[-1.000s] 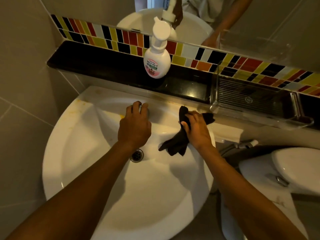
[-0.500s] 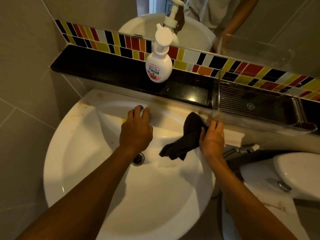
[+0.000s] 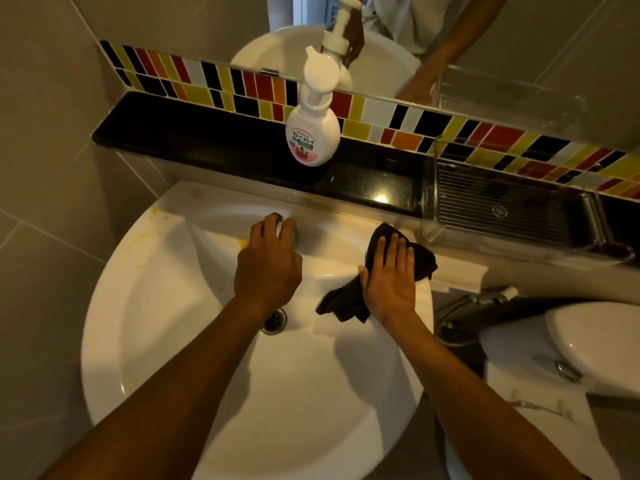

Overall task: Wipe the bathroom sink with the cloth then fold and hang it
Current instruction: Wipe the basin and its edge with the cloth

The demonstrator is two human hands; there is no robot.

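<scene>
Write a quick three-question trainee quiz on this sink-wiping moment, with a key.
1. True or false: the right hand lies flat on the cloth with its fingers straight.
2. Where does the soap bottle stand? A: in the basin. B: on the black shelf. C: on the toilet lid.
3. Fill the gap: by the person's own sides, the cloth lies over the ___ side of the sink.

Key: 1 true; 2 B; 3 right.
</scene>
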